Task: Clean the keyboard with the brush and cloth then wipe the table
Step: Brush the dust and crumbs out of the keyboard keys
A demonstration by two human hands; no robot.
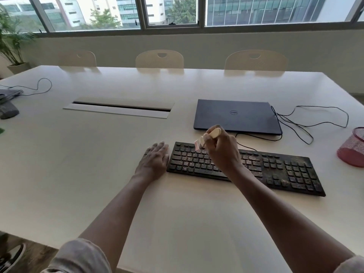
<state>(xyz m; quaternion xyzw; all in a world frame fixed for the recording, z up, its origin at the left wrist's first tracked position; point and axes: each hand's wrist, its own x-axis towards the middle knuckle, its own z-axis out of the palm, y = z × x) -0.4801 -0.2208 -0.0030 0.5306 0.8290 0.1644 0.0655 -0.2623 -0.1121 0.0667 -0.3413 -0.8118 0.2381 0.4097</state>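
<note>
Over keyboard (246, 167): right hand (222, 150) grips brush (206, 137).

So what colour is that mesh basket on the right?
Pink-red wire mesh basket, seen in the head view.

we list: table (98, 164), smooth pale top with a soft sheen. keyboard (275, 170), black matt plastic, its keys speckled with pale gritty dust. brush (206, 137), light wooden handle, smooth, with pale bristles. laptop (236, 117), dark matt lid, smooth. basket (352, 148), pink wire mesh. chairs (159, 60), smooth cream backs. we note grey cloth sleeves (78, 257).
</note>
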